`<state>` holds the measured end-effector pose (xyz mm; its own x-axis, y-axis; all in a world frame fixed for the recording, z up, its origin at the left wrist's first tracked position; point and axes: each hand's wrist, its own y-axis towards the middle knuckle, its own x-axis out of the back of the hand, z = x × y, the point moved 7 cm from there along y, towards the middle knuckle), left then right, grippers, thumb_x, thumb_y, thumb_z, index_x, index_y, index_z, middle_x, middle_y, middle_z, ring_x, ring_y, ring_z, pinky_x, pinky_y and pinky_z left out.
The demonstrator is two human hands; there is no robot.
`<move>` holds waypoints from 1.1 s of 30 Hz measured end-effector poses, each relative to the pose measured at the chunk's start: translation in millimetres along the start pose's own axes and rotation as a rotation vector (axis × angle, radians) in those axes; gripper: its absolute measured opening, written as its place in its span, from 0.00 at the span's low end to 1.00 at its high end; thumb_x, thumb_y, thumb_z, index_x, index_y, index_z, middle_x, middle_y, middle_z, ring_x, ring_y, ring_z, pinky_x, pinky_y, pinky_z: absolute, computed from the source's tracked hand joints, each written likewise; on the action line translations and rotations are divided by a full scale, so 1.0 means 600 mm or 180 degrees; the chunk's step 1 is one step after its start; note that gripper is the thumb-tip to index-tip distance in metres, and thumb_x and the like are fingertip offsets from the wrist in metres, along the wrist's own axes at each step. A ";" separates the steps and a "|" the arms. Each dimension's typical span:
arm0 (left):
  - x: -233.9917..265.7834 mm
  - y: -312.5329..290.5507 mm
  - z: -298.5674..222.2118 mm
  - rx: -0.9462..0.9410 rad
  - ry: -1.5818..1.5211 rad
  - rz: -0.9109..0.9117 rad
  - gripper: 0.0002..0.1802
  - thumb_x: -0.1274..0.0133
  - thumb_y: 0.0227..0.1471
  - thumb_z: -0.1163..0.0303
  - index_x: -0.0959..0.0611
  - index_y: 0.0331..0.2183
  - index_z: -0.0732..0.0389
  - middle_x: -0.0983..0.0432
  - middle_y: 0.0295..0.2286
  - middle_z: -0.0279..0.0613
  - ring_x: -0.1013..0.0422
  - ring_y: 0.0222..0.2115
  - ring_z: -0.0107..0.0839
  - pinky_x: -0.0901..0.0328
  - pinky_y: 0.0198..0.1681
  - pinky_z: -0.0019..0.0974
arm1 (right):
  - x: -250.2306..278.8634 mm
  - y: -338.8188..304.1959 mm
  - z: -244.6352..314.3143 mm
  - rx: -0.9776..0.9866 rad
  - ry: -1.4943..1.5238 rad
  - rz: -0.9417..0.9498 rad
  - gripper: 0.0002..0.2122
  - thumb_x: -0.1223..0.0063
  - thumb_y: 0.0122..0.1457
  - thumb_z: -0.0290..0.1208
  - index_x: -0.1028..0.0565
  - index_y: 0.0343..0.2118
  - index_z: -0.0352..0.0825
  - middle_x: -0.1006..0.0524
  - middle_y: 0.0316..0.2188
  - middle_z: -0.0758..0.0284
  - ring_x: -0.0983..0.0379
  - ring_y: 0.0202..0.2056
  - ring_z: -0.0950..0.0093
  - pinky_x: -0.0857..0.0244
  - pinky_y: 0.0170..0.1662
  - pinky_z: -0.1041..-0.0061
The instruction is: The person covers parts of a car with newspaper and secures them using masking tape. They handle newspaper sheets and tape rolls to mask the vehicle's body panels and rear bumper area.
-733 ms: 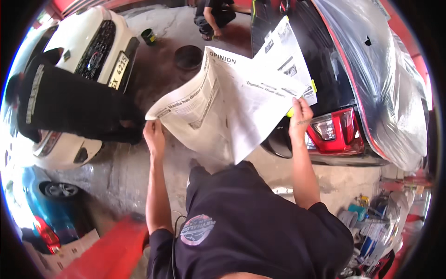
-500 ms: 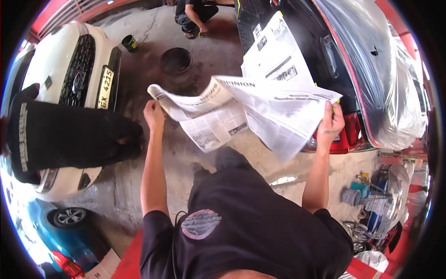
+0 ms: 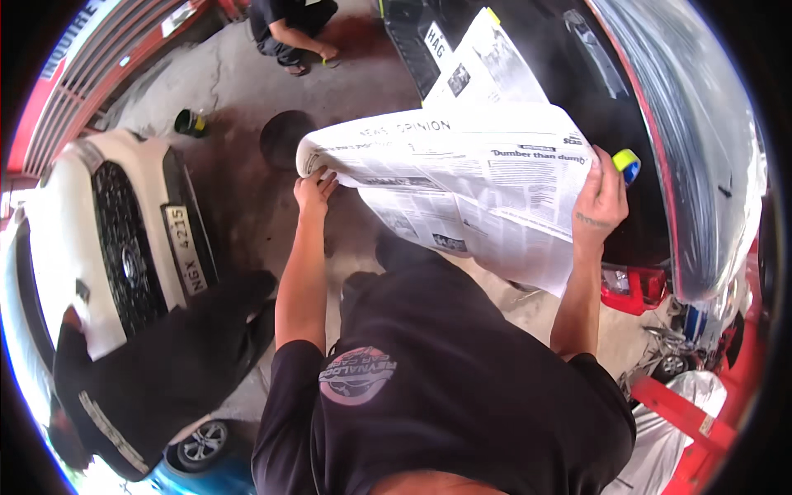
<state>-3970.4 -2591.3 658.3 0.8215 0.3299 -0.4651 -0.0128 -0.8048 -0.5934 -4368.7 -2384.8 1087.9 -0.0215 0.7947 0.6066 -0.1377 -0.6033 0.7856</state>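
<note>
A wide newspaper sheet [image 3: 462,181] is stretched out in front of me, its left end curling over. My left hand [image 3: 314,194] is closed on its left edge, with fingers bent around the paper. My right hand [image 3: 601,202] grips the right edge. Just beyond the right fingers shows a yellow-green and blue round thing [image 3: 626,166], which looks like a tape roll; the fingers partly hide how it is held. Behind my sheet, another newspaper piece [image 3: 507,70] lies against the dark vehicle [image 3: 569,74], with a bit of yellow at its top.
Clear plastic sheeting [image 3: 701,124] covers part of the vehicle at right, above a red tail light [image 3: 631,289]. A white car [image 3: 124,247] stands at left, where a person in black [image 3: 165,371] bends over. Another person [image 3: 289,33] squats beyond a dark round tub [image 3: 285,139] and small can [image 3: 190,123].
The newspaper, folded and billowing before, is now spread flatter between my hands. Both hands have shifted right in view. The person at the white car now appears lower, as my view has turned.
</note>
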 end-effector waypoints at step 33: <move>-0.796 0.066 -0.024 -0.1206 0.2612 0.3424 0.50 0.41 0.55 0.62 0.54 0.67 0.60 0.43 0.58 0.70 0.36 0.55 0.63 0.37 0.57 0.51 | -0.794 0.393 0.008 0.2160 -0.1550 0.2502 0.17 0.49 0.55 0.23 0.25 0.49 0.32 0.24 0.30 0.62 0.22 0.20 0.68 0.26 0.23 0.69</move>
<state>-4355.0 -2788.2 866.4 0.6040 -0.7968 0.0165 -0.7954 -0.6014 0.0748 -4386.3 -2905.5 984.7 0.5406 0.1613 0.8257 0.3099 -0.9506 -0.0173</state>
